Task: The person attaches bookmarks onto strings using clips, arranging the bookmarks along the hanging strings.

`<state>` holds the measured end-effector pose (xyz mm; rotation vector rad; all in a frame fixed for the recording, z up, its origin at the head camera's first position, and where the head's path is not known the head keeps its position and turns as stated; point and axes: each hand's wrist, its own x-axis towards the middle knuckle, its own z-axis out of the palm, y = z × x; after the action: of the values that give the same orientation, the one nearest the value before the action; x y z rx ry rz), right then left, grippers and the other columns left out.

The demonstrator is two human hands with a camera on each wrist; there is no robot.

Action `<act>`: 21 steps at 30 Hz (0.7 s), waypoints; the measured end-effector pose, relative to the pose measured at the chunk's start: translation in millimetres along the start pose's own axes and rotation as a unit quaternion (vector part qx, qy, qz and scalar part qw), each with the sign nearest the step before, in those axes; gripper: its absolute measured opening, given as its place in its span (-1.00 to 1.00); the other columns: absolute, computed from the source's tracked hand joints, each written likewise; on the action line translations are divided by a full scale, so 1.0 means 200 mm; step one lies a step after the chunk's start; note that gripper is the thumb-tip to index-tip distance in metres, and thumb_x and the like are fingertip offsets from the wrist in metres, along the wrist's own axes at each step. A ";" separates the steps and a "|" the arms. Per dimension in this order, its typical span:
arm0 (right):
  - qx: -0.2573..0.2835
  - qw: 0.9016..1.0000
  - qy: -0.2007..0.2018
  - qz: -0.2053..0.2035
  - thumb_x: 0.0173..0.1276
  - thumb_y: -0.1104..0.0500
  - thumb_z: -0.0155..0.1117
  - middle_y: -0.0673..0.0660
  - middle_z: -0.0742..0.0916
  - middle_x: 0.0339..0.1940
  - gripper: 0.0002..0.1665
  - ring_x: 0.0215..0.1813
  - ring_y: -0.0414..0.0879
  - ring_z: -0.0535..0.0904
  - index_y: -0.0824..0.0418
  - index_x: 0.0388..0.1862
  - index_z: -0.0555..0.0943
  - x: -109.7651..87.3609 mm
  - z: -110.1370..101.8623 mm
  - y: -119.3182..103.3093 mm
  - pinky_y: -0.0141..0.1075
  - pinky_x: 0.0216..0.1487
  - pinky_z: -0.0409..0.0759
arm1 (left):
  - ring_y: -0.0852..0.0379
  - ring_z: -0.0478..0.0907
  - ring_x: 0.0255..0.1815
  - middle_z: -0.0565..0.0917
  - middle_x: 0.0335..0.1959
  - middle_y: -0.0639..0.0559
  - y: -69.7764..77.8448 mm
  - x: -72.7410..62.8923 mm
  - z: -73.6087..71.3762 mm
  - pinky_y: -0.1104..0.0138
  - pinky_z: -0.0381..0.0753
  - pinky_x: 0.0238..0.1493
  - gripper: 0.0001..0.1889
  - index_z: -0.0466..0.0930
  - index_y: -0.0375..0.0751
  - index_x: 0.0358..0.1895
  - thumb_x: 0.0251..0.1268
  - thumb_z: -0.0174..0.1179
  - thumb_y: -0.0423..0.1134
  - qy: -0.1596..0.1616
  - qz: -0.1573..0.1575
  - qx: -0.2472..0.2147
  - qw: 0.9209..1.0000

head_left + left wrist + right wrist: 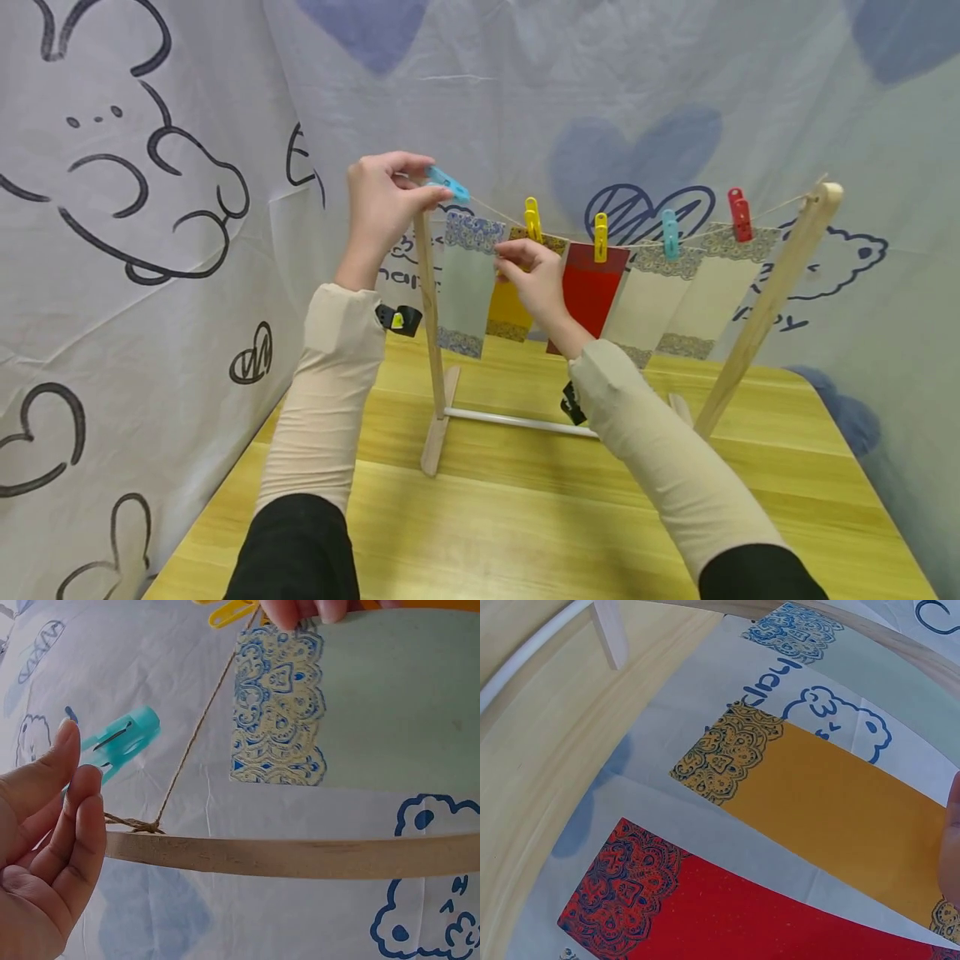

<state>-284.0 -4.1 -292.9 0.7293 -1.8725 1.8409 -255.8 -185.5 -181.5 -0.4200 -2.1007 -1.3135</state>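
My left hand (381,204) pinches a light blue clothespin (450,184) between thumb and fingers, near the left post's top. In the left wrist view the clothespin (126,741) is apart from the string (193,735), its nose pointing away from the hand. A pale green paper strip (470,279) with blue lace-patterned ends hangs upright, held near its top right corner by my right hand (543,283); no clothespin shows on it. Behind that hand hangs a yellow-orange strip (512,302) under a yellow clothespin (532,218). The right wrist view shows only an edge of the right hand (950,859).
Further right hang a red strip (588,292) and two cream strips, held by yellow, blue and red clothespins. Wooden posts (780,292) and a white bottom rod (517,422) form the rack on a wooden table (480,533). A printed cloth (487,100) hangs behind.
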 end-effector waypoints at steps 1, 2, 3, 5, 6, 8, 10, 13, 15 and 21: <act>-0.002 1.000 0.000 -0.001 0.18 0.46 0.16 0.37 0.64 -0.30 -0.83 -0.46 -0.03 0.57 0.54 -0.24 0.56 0.00 0.00 0.00 -0.28 -0.34 0.59 | 0.23 0.55 -0.59 0.66 -0.34 -0.15 0.00 0.01 0.00 0.44 0.56 -0.44 -0.61 0.62 -0.34 -0.16 -0.17 0.41 -0.31 0.000 -0.003 0.003 1.000; -0.003 1.000 -0.001 0.000 0.18 0.46 0.16 0.37 0.64 -0.30 -0.83 -0.45 -0.05 0.57 0.54 -0.24 0.56 0.00 0.00 0.00 -0.28 -0.34 0.59 | 0.23 0.56 -0.59 0.66 -0.34 -0.15 0.00 0.01 0.01 0.44 0.56 -0.44 -0.62 0.62 -0.34 -0.16 -0.17 0.41 -0.31 -0.002 -0.006 0.002 1.000; -0.004 1.000 -0.001 0.000 0.18 0.46 0.16 0.37 0.64 -0.29 -0.83 -0.45 -0.05 0.57 0.54 -0.24 0.55 0.00 0.00 -0.01 -0.27 -0.34 0.59 | 0.24 0.56 -0.59 0.66 -0.33 -0.15 0.00 0.01 0.02 0.44 0.56 -0.45 -0.62 0.62 -0.35 -0.16 -0.16 0.40 -0.32 -0.005 -0.008 0.003 1.000; -0.003 1.000 -0.001 0.002 0.18 0.48 0.14 0.37 0.64 -0.30 -0.84 -0.45 -0.03 0.57 0.56 -0.25 0.55 0.00 -0.01 -0.02 -0.25 -0.34 0.60 | 0.25 0.56 -0.61 0.66 -0.32 -0.16 0.00 0.02 0.03 0.45 0.56 -0.46 -0.62 0.62 -0.36 -0.16 -0.15 0.39 -0.33 -0.011 -0.010 0.007 1.000; -0.001 1.000 -0.001 0.003 0.18 0.49 0.14 0.39 0.63 -0.30 -0.84 -0.43 0.03 0.57 0.57 -0.25 0.55 0.00 -0.01 -0.03 -0.21 -0.33 0.59 | 0.25 0.56 -0.61 0.66 -0.31 -0.17 0.00 0.03 0.04 0.45 0.56 -0.47 -0.63 0.61 -0.36 -0.16 -0.15 0.39 -0.33 -0.014 -0.010 0.008 1.000; 0.003 1.000 -0.001 0.004 0.17 0.51 0.12 0.42 0.62 -0.29 -0.84 -0.40 0.17 0.55 0.59 -0.25 0.54 -0.01 -0.01 -0.06 -0.11 -0.31 0.58 | 0.23 0.57 -0.61 0.66 -0.31 -0.18 0.01 0.03 0.05 0.45 0.56 -0.50 -0.63 0.61 -0.37 -0.16 -0.14 0.38 -0.34 -0.018 -0.009 0.008 1.000; 0.003 1.000 0.000 0.005 0.17 0.53 0.11 0.46 0.61 -0.29 -0.84 -0.37 0.27 0.52 0.62 -0.26 0.52 -0.02 -0.01 -0.09 -0.04 -0.30 0.56 | 0.18 0.57 -0.61 0.66 -0.32 -0.18 0.01 0.04 0.06 0.45 0.56 -0.51 -0.65 0.61 -0.37 -0.17 -0.13 0.37 -0.35 -0.019 -0.007 0.012 1.000; -0.003 1.000 -0.001 0.009 0.16 0.54 0.11 0.50 0.59 -0.28 -0.83 -0.34 0.36 0.48 0.64 -0.26 0.51 -0.03 -0.01 -0.12 0.01 -0.27 0.53 | 0.12 0.56 -0.62 0.66 -0.35 -0.15 0.02 0.05 0.07 0.45 0.54 -0.54 -0.68 0.62 -0.37 -0.19 -0.11 0.36 -0.35 -0.018 0.005 0.033 0.999; -0.010 1.000 0.000 0.014 0.17 0.53 0.11 0.49 0.60 -0.27 -0.83 -0.34 0.34 0.49 0.64 -0.26 0.52 -0.03 -0.02 -0.12 -0.02 -0.27 0.55 | 0.13 0.55 -0.64 0.67 -0.37 -0.13 0.04 0.06 0.07 0.47 0.52 -0.56 -0.70 0.63 -0.35 -0.21 -0.09 0.35 -0.33 -0.019 0.019 0.068 0.997; -0.016 1.000 -0.004 0.015 0.16 0.53 0.12 0.48 0.60 -0.28 -0.83 -0.34 0.27 0.51 0.63 -0.26 0.52 -0.03 -0.02 -0.11 -0.10 -0.30 0.57 | 0.10 0.55 -0.63 0.67 -0.36 -0.10 0.09 0.10 0.07 0.49 0.48 -0.57 -0.79 0.65 -0.33 -0.25 0.01 0.29 -0.34 -0.037 0.051 0.163 0.985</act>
<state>-264.9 1.0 -279.6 0.7022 -1.9238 1.8252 -265.5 -165.8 -161.6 -0.4330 -2.2722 -0.8867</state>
